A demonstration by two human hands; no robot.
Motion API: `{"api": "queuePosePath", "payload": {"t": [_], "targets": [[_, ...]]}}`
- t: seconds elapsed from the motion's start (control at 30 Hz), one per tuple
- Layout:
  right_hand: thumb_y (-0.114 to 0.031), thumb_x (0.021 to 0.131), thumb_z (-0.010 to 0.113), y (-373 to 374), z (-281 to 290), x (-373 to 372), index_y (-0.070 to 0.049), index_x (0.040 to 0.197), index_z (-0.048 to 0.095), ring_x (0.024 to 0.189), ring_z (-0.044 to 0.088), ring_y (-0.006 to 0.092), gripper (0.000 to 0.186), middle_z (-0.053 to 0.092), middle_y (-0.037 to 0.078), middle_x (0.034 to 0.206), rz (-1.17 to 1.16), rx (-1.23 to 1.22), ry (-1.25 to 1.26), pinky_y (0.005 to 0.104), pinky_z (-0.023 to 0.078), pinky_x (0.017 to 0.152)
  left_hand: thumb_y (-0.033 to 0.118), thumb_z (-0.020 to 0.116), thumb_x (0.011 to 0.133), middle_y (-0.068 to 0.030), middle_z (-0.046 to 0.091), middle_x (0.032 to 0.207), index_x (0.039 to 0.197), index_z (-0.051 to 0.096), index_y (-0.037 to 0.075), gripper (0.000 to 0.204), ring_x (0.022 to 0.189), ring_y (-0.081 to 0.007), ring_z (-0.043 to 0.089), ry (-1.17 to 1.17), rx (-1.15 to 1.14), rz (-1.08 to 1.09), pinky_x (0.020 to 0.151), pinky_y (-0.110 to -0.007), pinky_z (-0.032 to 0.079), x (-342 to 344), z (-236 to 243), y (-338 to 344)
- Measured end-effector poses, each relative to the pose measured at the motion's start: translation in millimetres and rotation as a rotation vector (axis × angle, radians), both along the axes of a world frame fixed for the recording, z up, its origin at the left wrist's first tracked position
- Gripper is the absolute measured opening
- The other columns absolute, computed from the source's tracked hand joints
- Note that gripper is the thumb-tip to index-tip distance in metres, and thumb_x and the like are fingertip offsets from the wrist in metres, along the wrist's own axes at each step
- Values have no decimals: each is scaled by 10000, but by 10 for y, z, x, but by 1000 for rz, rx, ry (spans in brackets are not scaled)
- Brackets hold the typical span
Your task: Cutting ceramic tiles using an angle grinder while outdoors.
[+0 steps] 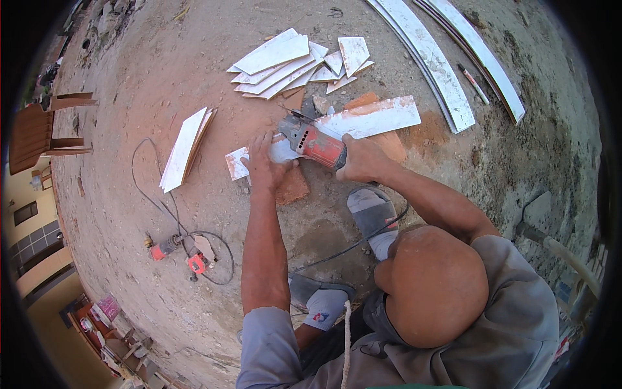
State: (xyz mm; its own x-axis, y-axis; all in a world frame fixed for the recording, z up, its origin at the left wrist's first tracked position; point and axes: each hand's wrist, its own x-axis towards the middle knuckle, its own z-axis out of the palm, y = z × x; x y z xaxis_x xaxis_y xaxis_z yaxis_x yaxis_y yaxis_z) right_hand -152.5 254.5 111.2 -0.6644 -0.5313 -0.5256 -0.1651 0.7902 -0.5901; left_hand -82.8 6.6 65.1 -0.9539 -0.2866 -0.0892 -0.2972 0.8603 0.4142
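Observation:
My right hand (363, 159) is wrapped round the rear body of a red and grey angle grinder (322, 146). The grinder's head and disc lie over a long white tile strip (379, 120), which is dusted with reddish powder. My left hand (265, 163) grips the strip near its left end, fingers across it and thumb at the near side. Reddish tile pieces (293, 186) lie under the strip as a support. Where the disc meets the tile is partly hidden by the grinder head.
Cut white tile pieces (278, 61) are heaped beyond the grinder. Another small stack (183, 152) lies left. Long strips (431, 65) and a marker pen (474, 86) are at the far right. A second red power tool (165, 247) with a looped cable (232, 262) lies near left.

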Motion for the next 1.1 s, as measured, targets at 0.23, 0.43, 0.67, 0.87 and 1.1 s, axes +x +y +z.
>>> {"api": "queuePosePath", "payload": {"t": [0.23, 0.43, 0.67, 0.87, 1.1], "targets": [[-293, 632, 722, 22, 10, 3, 98, 1129, 525, 970, 662, 427, 663, 663, 305, 997, 11, 15, 7, 454, 531, 870, 204, 948, 505, -148, 505, 1425, 1382, 518, 73, 986, 1343, -331, 441, 10, -20, -5, 1132, -437, 334, 22, -45, -15], [-303, 634, 738, 48, 26, 15, 96, 1143, 520, 975, 658, 432, 682, 662, 307, 997, 10, 26, -3, 462, 529, 870, 299, 948, 532, -55, 425, 1507, 1419, 486, 210, 1003, 1432, -270, 339, -52, 49, 21, 1153, -612, 212, 6, -65, -49], [-308, 636, 739, 61, 15, 12, 97, 1168, 513, 982, 659, 430, 706, 662, 308, 1004, 13, 25, -28, 463, 531, 870, 184, 949, 494, -155, 503, 1417, 1347, 528, 73, 958, 1335, -338, 443, 25, -14, -24, 1122, -434, 359, 9, -36, -14], [-306, 633, 729, 22, -46, -13, 104, 1182, 511, 984, 662, 426, 719, 664, 306, 1005, 4, 7, -30, 454, 534, 874, 192, 947, 498, -151, 500, 1421, 1357, 522, 76, 965, 1352, -336, 428, 4, -20, -17, 1128, -443, 347, 0, -8, 1], [-307, 631, 732, 82, -8, 4, 95, 1142, 523, 971, 663, 428, 683, 665, 309, 993, 18, 11, -5, 461, 533, 870, 312, 951, 526, -37, 416, 1510, 1423, 473, 232, 1019, 1433, -264, 337, -101, 30, 22, 1139, -666, 180, -15, -83, -62]]}}
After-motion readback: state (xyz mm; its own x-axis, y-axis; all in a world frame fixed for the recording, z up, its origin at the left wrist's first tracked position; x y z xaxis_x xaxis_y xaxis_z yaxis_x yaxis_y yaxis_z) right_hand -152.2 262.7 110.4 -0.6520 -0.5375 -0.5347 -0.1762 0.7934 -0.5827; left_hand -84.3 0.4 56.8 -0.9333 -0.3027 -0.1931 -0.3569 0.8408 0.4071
